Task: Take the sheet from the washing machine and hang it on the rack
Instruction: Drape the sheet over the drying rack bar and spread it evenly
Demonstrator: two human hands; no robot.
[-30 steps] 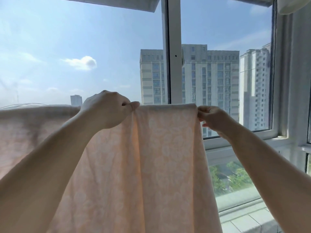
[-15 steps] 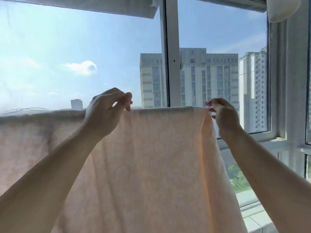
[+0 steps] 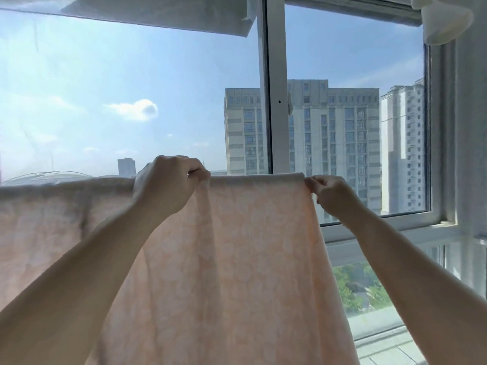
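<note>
A pale peach sheet (image 3: 237,259) with a faint white flower print hangs folded over a horizontal bar of the rack, which the cloth hides. Its top fold runs across the view at hand height. My left hand (image 3: 166,185) grips the top fold near the middle, fingers curled over it. My right hand (image 3: 329,196) pinches the sheet's right top corner between thumb and fingers. The sheet spreads away to the left past my left forearm and drops below the frame.
A large window stands right behind the sheet, with a white upright frame post (image 3: 274,88) and sill (image 3: 395,225). A white rounded object (image 3: 445,19) hangs at the top right. Thin wire loops (image 3: 47,175) show above the sheet at left.
My left hand has closed again on the top fold after lifting its fingers. My right hand shifted slightly along the right corner and pinches it. The fold lies straighter now.
</note>
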